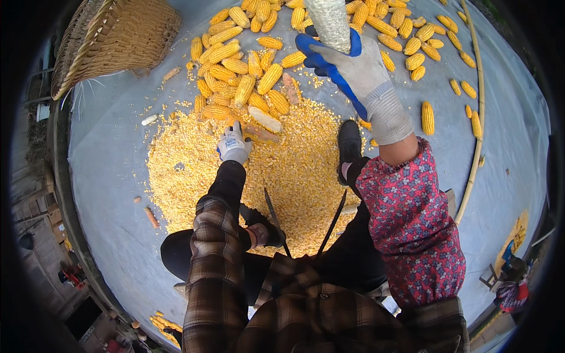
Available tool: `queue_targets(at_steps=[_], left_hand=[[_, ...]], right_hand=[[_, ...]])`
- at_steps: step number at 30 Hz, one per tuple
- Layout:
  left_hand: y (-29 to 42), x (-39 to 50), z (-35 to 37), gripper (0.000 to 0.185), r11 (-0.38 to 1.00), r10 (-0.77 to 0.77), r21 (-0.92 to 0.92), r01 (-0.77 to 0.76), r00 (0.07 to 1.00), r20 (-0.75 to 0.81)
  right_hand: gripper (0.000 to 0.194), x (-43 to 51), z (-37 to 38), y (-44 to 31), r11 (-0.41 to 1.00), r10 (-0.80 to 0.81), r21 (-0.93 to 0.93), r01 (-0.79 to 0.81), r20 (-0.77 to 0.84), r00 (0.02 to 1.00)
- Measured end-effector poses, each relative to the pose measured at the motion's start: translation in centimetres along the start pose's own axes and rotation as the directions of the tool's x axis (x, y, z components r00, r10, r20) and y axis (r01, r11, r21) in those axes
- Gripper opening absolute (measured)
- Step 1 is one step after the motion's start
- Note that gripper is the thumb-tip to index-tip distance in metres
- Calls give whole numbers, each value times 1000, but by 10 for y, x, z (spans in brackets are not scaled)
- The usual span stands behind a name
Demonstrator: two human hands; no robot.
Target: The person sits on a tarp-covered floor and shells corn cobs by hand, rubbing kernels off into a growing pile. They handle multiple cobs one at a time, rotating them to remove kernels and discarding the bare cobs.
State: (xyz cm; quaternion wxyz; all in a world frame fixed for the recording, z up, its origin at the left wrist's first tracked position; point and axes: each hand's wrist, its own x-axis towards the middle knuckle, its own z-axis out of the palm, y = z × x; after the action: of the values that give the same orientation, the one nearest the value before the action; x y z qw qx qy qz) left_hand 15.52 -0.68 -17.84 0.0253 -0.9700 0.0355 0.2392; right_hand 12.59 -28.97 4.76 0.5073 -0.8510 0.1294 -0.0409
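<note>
My right hand, in a grey and blue work glove, is raised at the upper middle and closed around a bare whitish corn cob. Lower and to the left, my left hand, gloved too, reaches down at the near edge of a pile of yellow corn ears. Its fingertips are partly hidden among the ears, so its hold is unclear. Just right of it lie a mostly stripped ear and a reddish cob. Loose corn kernels spread beneath, around my feet.
A wicker basket lies tilted at the upper left on a grey plastic sheet. More ears lie at the upper right, beside a long bamboo pole. Another person is at the far lower right.
</note>
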Motion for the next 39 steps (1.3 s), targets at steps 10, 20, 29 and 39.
queue_targets(at_steps=[10,20,29,39], left_hand=[[46,7,37,65,932,18,333,-142,937,349],[23,-37,-99,52,453,189,-892,0,977,95],[24,-146,-193,50,-77,375,-997,27,927,-4],[6,-145,-169,43,-212,492,-930,300,855,163]], right_hand=[[23,0,4,23,556,-706,-594,581,31,708],[27,-4,33,4,997,68,19,-71,127,990],[36,-15,58,-16,858,-137,502,-106,423,896],[42,-26,72,-20,626,-286,768,-134,386,877]])
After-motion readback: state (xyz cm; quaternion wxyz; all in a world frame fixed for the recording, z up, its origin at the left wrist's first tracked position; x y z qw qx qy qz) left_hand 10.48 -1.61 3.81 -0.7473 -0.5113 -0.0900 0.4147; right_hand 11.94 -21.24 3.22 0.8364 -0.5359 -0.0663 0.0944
